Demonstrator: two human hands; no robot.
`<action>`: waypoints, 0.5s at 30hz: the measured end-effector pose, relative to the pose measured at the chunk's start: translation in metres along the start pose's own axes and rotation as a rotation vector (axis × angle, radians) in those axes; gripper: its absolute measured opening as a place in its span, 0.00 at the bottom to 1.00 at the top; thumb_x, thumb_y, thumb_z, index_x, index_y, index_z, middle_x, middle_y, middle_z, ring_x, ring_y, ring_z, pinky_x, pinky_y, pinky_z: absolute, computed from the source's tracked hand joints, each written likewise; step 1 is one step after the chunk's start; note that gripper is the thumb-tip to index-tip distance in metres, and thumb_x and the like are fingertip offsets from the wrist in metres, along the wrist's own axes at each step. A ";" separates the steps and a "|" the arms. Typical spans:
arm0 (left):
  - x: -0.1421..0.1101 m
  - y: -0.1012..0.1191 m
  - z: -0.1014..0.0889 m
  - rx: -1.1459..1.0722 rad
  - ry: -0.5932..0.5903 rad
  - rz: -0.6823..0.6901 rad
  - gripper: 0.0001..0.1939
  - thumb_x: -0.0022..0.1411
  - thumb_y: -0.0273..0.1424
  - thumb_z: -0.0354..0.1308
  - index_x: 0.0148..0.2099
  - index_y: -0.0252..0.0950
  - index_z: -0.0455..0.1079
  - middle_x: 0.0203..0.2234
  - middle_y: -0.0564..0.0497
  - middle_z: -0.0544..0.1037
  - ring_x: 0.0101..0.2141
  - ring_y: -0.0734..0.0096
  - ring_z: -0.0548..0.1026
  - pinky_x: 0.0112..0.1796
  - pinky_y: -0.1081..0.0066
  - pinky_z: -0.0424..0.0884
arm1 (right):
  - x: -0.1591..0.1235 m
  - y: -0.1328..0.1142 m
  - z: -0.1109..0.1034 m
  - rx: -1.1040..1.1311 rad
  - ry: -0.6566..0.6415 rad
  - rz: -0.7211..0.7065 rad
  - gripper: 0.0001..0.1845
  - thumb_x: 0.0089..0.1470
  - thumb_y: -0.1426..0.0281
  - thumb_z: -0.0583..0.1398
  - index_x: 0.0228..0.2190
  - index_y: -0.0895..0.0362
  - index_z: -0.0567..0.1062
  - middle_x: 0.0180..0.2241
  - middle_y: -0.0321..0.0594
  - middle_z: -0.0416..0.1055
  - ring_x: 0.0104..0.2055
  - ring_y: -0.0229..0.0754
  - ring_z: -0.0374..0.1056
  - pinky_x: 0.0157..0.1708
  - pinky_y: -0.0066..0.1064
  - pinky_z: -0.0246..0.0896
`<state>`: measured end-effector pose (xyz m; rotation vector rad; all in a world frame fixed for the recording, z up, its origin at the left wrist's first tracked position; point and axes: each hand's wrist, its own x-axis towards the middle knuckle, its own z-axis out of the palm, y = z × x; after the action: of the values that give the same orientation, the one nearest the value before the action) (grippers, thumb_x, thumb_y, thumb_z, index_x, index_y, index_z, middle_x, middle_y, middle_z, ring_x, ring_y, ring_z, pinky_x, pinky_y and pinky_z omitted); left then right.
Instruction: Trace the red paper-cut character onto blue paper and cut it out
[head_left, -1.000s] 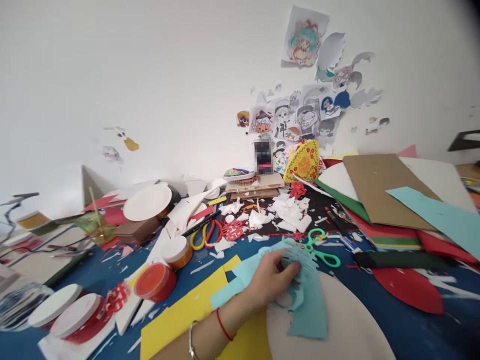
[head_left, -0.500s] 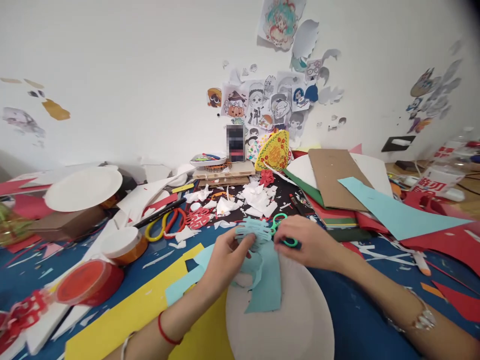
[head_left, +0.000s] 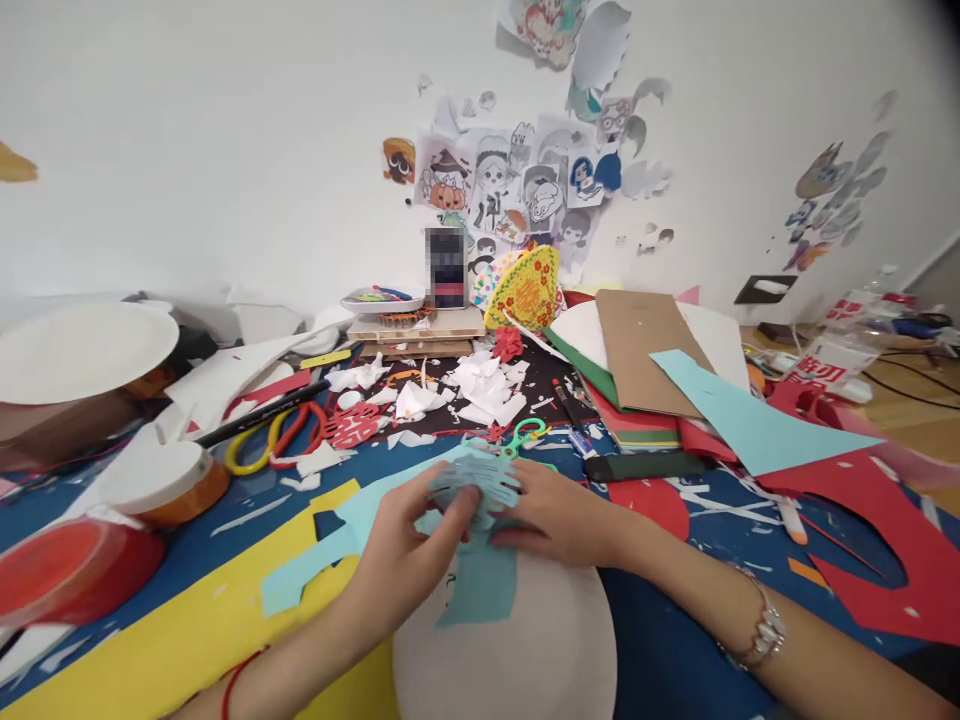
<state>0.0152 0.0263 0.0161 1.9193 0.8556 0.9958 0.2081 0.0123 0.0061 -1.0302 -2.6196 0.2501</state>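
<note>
My left hand [head_left: 409,555] and my right hand [head_left: 559,515] both grip a folded light blue paper cut-out [head_left: 476,485], its edges snipped into a lacy pattern. Its long lower flap [head_left: 480,590] hangs onto a round white paper disc [head_left: 502,650]. Under my left wrist lies a yellow card sheet [head_left: 187,605], and a loose light blue paper piece [head_left: 307,570] runs out to the left. Green-handled scissors [head_left: 529,433] lie just beyond the paper, their blades hidden behind it and my fingers.
Torn white scraps cover a black mat [head_left: 536,400] at the back. Red-and-yellow-handled scissors [head_left: 270,450] and tape rolls [head_left: 157,480] lie left; stacked coloured card [head_left: 637,350] and a red sheet [head_left: 877,540] lie right. Drawings cover the wall behind.
My right hand has moved off the green scissors onto the blue cut-out, and both hands now grip it. The view has turned right, shifting the table leftward in the picture.
</note>
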 end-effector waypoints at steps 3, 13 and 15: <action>-0.008 0.004 0.004 0.130 -0.128 0.194 0.09 0.63 0.29 0.48 0.32 0.35 0.67 0.22 0.53 0.71 0.24 0.76 0.68 0.25 0.78 0.64 | -0.002 0.001 0.004 0.090 0.046 0.033 0.12 0.54 0.75 0.56 0.41 0.58 0.72 0.43 0.46 0.66 0.48 0.43 0.61 0.48 0.35 0.59; -0.029 0.003 0.022 0.451 -0.514 0.912 0.07 0.57 0.33 0.53 0.30 0.35 0.67 0.20 0.53 0.72 0.21 0.74 0.66 0.24 0.71 0.60 | -0.001 -0.008 0.015 0.137 -0.057 0.025 0.31 0.45 0.64 0.64 0.52 0.48 0.65 0.59 0.43 0.58 0.60 0.55 0.51 0.56 0.54 0.47; -0.030 0.000 0.022 0.448 -0.515 0.922 0.07 0.57 0.33 0.54 0.30 0.35 0.66 0.20 0.54 0.72 0.22 0.74 0.66 0.23 0.70 0.59 | 0.001 -0.008 0.018 0.193 0.008 0.017 0.23 0.48 0.67 0.63 0.48 0.53 0.70 0.55 0.46 0.63 0.57 0.50 0.57 0.55 0.46 0.54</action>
<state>0.0203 -0.0057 -0.0022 2.8757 -0.1789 0.7370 0.1959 0.0066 -0.0079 -0.9857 -2.5214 0.4905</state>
